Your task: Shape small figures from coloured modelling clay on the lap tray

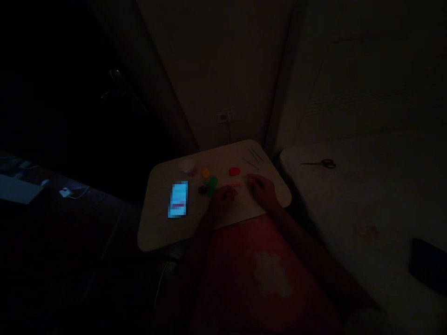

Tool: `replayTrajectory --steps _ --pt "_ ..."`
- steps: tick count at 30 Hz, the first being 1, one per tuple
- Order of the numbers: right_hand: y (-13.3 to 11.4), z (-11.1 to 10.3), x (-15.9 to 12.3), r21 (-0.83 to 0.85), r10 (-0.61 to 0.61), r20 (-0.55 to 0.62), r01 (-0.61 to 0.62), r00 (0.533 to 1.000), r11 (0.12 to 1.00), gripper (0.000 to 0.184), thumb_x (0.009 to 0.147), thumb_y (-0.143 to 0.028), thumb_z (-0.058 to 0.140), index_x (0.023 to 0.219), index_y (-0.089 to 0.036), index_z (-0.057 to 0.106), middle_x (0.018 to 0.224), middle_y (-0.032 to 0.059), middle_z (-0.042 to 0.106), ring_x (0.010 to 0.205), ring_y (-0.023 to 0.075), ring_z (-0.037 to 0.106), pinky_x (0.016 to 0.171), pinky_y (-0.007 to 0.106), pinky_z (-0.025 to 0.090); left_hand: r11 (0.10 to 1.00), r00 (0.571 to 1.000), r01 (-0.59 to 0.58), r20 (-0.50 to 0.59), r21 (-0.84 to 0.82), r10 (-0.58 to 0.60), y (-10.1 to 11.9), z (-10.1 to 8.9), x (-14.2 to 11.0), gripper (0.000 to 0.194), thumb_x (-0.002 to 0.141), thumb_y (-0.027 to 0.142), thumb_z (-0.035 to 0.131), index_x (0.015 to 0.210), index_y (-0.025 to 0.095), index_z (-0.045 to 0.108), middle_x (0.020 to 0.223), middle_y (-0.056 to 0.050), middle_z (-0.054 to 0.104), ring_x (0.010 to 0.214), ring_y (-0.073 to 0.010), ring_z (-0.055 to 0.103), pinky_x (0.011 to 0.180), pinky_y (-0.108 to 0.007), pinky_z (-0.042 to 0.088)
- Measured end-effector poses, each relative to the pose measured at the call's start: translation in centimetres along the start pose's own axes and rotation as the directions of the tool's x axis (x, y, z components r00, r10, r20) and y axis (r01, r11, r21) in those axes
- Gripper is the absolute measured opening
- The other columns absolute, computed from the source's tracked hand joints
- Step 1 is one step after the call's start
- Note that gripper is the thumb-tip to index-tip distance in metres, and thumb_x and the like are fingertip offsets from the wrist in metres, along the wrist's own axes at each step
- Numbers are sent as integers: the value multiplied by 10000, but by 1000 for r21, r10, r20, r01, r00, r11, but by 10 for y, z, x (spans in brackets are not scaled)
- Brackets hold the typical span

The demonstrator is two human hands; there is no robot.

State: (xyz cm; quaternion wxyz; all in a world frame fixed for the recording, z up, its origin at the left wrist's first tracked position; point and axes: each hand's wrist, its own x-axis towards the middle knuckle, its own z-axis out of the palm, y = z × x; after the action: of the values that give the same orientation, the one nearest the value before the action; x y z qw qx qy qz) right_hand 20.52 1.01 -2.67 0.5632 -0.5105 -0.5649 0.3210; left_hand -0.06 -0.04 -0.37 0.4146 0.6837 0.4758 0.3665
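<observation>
In dim light, my left hand (224,197) rests low over the small table, its fingers bent beside a thin red strip (235,185). The shadow hides whether those fingers hold anything. To the right of the strip is my right hand (261,187), thumb and fingers drawn together; what is between them, if anything, is too dark to make out. A red lump (234,171) lies just beyond the strip. Left of it are an orange-yellow lump (206,173), green pieces (211,182) and a dark round piece (202,190).
A lit phone (178,199) lies on the tabletop (153,223), with a pale tub (187,166) behind it. Several thin sticks (253,158) lie at the far right corner. Scissors (321,163) rest on a pale bed-like surface (335,200). A wall socket (225,116) has a cable plugged in.
</observation>
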Motion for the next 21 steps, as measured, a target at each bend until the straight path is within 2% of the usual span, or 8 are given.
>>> replayTrajectory --steps 2,5,14,18,21 --pt "0 1 0 5 11 -4 -11 1000 1000 349 900 -439 637 1104 -186 764 1106 118 778 981 251 716 898 391 556 1000 1000 -13 -4 -8 13 -1 0 0 188 852 308 550 817 162 664 773 -10 638 728 -143 546 680 -247 424" --pt "-3 0 1 24 2 15 -2 1000 1000 305 896 -432 634 1012 -189 778 1054 111 787 955 251 720 883 383 556 1000 1000 -11 0 -8 11 -3 0 2 180 847 301 553 801 164 661 751 -5 630 713 -143 542 671 -247 424" --pt "-9 -1 0 -15 31 60 -30 998 999 193 822 -370 704 837 -194 781 841 69 778 772 217 693 720 317 518 1000 1000 -13 -11 -2 13 -1 1 2 165 832 295 554 796 171 655 758 -3 620 720 -142 526 671 -243 418" --pt "-9 0 0 -43 56 33 -55 998 998 194 766 -377 749 716 -192 721 690 30 707 644 178 609 597 277 444 1000 1000 7 -5 -10 -8 1 1 2 165 826 308 555 797 173 646 753 -3 611 714 -144 520 661 -245 412" --pt "-13 0 0 -66 66 -12 -67 998 996 272 744 -393 758 611 -201 617 591 -5 611 584 151 529 546 260 386 1000 1000 7 -8 -7 -7 2 1 2 188 830 335 551 791 177 647 755 -7 612 721 -148 520 662 -248 412"
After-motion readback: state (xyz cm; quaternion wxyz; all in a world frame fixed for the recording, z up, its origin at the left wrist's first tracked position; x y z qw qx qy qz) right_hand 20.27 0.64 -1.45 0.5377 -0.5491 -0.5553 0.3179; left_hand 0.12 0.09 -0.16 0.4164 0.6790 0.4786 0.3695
